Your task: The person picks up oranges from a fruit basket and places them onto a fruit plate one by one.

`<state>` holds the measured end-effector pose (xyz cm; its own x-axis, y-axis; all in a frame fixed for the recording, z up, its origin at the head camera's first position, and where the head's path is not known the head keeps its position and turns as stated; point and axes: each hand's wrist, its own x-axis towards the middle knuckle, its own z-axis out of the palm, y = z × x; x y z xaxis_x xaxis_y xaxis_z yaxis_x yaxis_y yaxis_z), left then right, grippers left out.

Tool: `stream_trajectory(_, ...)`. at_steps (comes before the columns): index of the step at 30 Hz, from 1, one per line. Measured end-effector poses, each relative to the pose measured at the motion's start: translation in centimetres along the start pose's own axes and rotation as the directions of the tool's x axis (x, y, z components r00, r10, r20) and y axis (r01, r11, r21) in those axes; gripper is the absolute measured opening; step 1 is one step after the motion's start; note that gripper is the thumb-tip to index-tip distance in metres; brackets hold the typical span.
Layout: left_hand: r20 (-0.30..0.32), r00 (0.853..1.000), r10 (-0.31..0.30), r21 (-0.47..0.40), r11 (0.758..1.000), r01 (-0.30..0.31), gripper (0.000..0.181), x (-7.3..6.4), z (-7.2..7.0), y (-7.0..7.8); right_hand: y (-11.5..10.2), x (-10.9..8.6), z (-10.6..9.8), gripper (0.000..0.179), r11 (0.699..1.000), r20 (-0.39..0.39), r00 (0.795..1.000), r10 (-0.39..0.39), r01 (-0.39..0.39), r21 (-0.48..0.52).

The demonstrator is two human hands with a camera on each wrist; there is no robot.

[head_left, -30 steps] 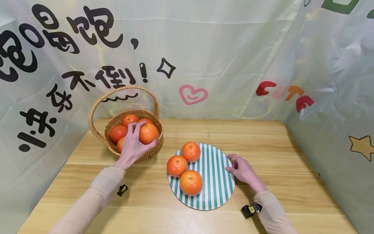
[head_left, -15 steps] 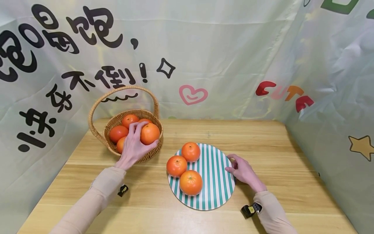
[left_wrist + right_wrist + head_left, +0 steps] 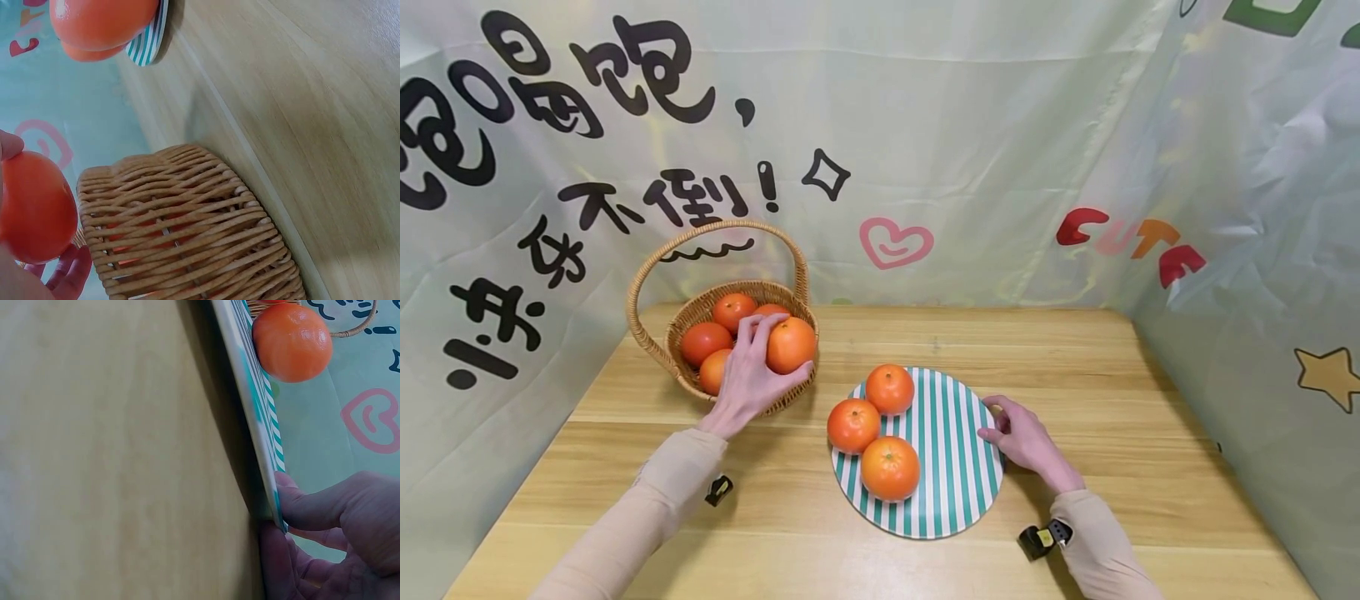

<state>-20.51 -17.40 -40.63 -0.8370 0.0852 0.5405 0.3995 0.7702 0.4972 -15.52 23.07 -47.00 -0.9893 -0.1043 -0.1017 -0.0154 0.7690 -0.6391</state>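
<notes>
Over the right side of a wicker basket (image 3: 767,290) with a tall arched handle, my left hand (image 3: 748,387) holds an orange (image 3: 792,346) between thumb and fingers. In the left wrist view this orange (image 3: 39,209) appears level with the basket's rim. Several more orange-red fruits lie inside, one of them a redder fruit (image 3: 704,343). My right hand (image 3: 1030,442) pinches the right edge of a round plate (image 3: 951,450) with green and white stripes, thumb on top and fingers underneath. Three oranges (image 3: 890,469) are grouped on the plate's left half.
Everything stands on a wooden table (image 3: 820,550). A printed cloth (image 3: 992,150) with lettering and a pink heart hangs behind the table and along its sides. Each wrist wears a small black camera (image 3: 1037,542).
My left hand has moved slightly right with the orange, toward the basket's right rim. More of the fruit behind it shows. My right hand and the plate have not moved.
</notes>
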Motion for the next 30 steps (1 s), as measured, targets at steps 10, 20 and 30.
stream_trajectory(10,0.018,1.000,0.015,-0.015,1.000,-0.015,0.070,-0.03,0.19,0.42,0.00,-0.06,0.02,0.051,1.000,0.010,1.000,0.019,-0.019,0.011)
stream_trajectory(20,0.011,0.999,0.041,-0.025,0.999,-0.041,0.071,0.06,0.44,0.36,0.02,0.06,-0.02,0.051,1.000,0.004,1.000,0.003,-0.003,0.010)
stream_trajectory(30,-0.002,0.999,0.047,-0.037,0.998,-0.047,0.072,0.04,0.49,0.90,0.16,0.11,0.05,0.049,1.000,0.004,1.000,-0.011,0.011,0.010)
